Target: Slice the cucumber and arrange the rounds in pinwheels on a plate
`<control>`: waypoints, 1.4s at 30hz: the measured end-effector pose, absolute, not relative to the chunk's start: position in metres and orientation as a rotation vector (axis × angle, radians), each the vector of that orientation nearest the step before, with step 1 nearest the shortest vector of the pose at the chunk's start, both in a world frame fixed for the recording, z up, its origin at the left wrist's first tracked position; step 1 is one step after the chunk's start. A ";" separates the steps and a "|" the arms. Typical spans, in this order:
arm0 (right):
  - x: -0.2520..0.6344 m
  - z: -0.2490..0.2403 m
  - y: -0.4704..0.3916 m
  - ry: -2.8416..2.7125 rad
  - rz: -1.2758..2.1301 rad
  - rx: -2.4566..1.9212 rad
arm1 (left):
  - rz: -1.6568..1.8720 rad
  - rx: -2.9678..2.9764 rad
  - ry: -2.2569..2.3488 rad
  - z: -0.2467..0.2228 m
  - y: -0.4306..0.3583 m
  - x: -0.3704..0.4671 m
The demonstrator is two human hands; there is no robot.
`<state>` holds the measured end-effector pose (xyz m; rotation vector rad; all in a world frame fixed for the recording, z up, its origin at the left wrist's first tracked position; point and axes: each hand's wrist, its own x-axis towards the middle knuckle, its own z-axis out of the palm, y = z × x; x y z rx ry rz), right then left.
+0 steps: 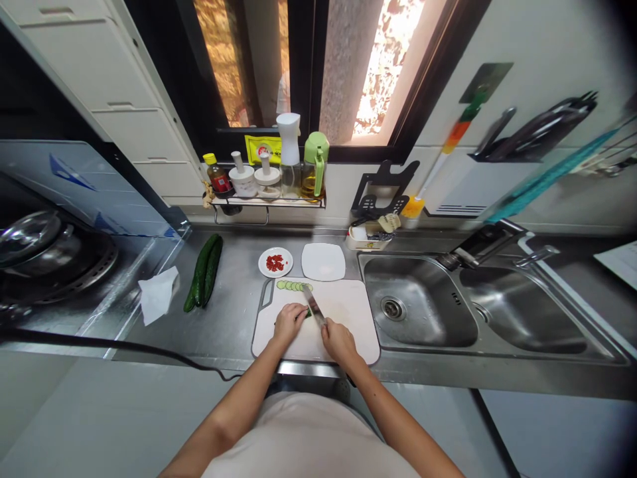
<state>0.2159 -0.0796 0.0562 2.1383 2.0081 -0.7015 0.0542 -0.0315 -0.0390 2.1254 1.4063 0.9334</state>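
My right hand is closed round the handle of a kitchen knife, whose blade points away over the white cutting board. Under the curled fingers of my left hand lies a cucumber piece, mostly covered, held against the board just left of the blade. Several pale green cucumber slices form an overlapping row along the board's far edge, close to the knife tip.
Behind the board stand a small plate of chopped red pieces and a white square plate. Whole cucumbers and a paper towel lie left. A double sink is right. A condiment shelf hangs under the window.
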 end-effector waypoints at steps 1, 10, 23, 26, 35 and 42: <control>0.215 0.057 -0.079 2.012 -0.702 2.132 | 0.933 2.126 1.408 -0.038 -0.032 0.054; 0.210 0.054 -0.080 2.023 -0.691 2.108 | 0.903 2.153 1.430 -0.039 -0.031 0.055; 0.208 0.053 -0.079 2.021 -0.704 2.093 | 0.848 2.148 1.457 -0.041 -0.029 0.056; 0.207 0.053 -0.078 2.034 -0.690 2.092 | 0.830 2.159 1.460 -0.040 -0.030 0.056; 0.206 0.058 -0.082 2.007 -0.727 2.051 | 0.841 2.165 1.461 -0.039 -0.031 0.056; 0.212 0.060 -0.094 1.977 -0.754 2.014 | 0.849 2.157 1.447 -0.041 -0.031 0.057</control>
